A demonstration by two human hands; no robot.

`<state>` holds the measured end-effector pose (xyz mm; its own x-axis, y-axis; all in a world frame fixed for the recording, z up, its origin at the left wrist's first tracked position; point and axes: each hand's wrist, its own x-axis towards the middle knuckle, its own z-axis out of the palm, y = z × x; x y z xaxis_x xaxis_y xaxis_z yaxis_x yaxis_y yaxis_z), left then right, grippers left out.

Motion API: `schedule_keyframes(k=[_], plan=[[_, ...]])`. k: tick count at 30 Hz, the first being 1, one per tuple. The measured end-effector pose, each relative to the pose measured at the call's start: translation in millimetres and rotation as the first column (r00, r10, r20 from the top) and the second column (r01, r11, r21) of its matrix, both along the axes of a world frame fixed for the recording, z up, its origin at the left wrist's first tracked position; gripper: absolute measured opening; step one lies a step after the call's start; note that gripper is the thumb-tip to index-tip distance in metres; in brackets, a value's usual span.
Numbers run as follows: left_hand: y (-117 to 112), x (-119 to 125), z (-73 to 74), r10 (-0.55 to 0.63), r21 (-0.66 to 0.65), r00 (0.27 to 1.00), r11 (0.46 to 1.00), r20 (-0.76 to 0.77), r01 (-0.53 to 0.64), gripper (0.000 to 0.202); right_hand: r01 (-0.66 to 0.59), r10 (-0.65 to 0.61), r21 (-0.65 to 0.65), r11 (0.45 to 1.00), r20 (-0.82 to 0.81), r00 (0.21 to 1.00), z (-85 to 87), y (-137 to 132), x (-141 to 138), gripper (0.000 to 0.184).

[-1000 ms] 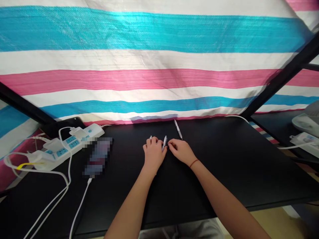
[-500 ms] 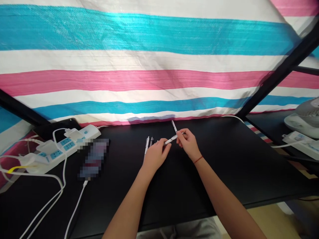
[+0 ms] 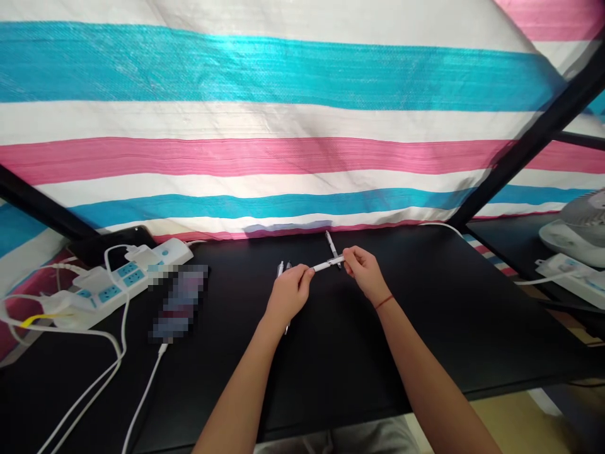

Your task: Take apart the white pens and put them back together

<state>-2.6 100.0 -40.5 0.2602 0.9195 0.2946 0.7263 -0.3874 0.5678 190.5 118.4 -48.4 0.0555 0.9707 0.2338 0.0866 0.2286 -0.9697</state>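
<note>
Smooth black desk (image 3: 340,359) in front; corded phone (image 3: 180,302), blurred, lies well left of the hands. Left hand (image 3: 289,293) pinches one end of a slim white pen (image 3: 322,266), right hand (image 3: 363,270) the other; pen straight, slightly slanted, above the desk. More pens (image 3: 280,268) partly hidden by the left hand. Far white pen (image 3: 329,240) lies beyond, held one crossing its near end. White plastic power strip (image 3: 176,251), cables looping, at left. Behind, creased striped sheet (image 3: 283,120), woven-looking
</note>
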Motion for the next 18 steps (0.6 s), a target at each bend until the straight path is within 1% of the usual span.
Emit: schedule_keyframes(k=[3, 5, 7, 10, 13, 16, 18], plan=[[-0.1, -0.2, 1.4, 0.018, -0.061, 0.999, 0.998, 0.031, -0.016, 0.035, -0.046, 0.046, 0.027, 0.999, -0.010, 0.999, 1.5, -0.4, 0.7, 0.028], [0.6, -0.2, 2.7, 0.027, -0.093, 0.997, 0.995, 0.079, -0.019, 0.035, -0.051, 0.051, 0.031, 0.998, -0.024, 0.998, 2.5, -0.9, 0.1, 0.026], [2.1, -0.9, 3.5, 0.039, -0.093, 0.987, 0.995, 0.156, -0.025, 0.031, -0.043, 0.044, 0.021, 0.999, -0.070, 0.997, 3.0, -1.3, -1.1, 0.026], [5.3, -3.9, 2.9, 0.102, -0.082, 0.951, 0.993, 0.291, -0.081, 0.032, -0.023, 0.022, -0.008, 1.000, -0.166, 0.986, 2.3, -1.1, -2.9, 0.025], [8.2, -7.6, 0.5, 0.165, -0.103, 0.913, 0.985, 0.372, -0.136, 0.029, -0.015, 0.005, -0.046, 0.999, -0.212, 0.977, 0.0, 0.4, -3.7, 0.027], [9.2, -8.9, -0.5, 0.181, -0.113, 0.887, 0.983, 0.426, -0.147, 0.026, 0.037, -0.057, -0.095, 0.995, -0.220, 0.974, -3.3, 2.7, -3.5, 0.030], [8.7, -8.3, -0.3, 0.176, -0.109, 0.878, 0.984, 0.445, -0.142, 0.027, 0.081, -0.104, -0.125, 0.989, -0.188, 0.977, -5.4, 4.2, -2.6, 0.033]])
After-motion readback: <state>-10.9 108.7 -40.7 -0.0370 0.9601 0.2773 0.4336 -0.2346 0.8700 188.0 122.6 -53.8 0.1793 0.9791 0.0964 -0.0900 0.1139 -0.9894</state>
